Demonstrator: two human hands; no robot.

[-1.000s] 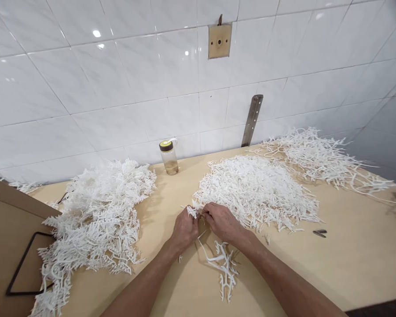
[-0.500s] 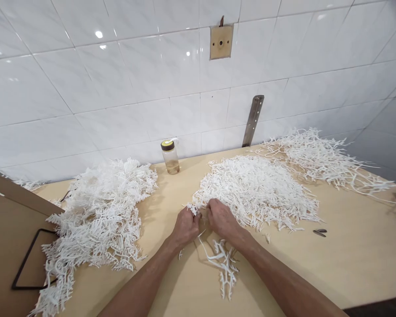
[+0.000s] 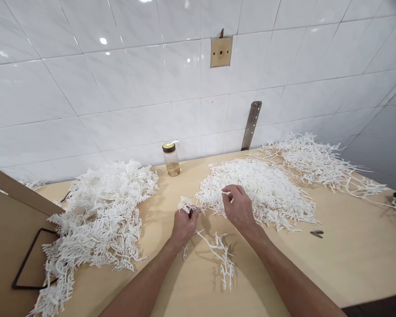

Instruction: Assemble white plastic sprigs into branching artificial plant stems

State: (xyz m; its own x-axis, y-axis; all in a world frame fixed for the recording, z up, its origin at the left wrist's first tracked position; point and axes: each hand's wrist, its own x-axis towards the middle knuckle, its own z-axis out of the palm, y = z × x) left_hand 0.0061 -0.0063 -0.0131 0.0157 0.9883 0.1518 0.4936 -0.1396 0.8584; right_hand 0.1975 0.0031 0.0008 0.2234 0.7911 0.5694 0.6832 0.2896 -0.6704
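The right hand [image 3: 240, 208] has drawn away from the left hand [image 3: 184, 225] since the earlier frame, and now hovers at or over the near-left side of the middle pile of white sprigs [image 3: 267, 189]. The white branching strand [image 3: 225, 257] has shifted slightly too.

The strand hangs or lies just in front of the left hand, its thin end running up to that hand. The left fingers are closed on a bunch of white sprigs [image 3: 186, 204]; the right fingers are curled, and whether they pinch anything I cannot tell. The hands are apart.

The strand looks very light, springy and plastic-like, its thin forks probably easy to snap or snag. Its thicker stem seems the better hold than the tips.

A loose sprig [image 3: 185, 252] lies beside the left wrist. Left is a large tangled heap [image 3: 105, 211] against a brown panel [image 3: 20, 229]; far right, a looser heap of strands [image 3: 317, 163]. A lidded bottle [image 3: 172, 163] stands near the wall, well clear of the hands. The middle pile crowds the right hand, and stray forks could catch there.
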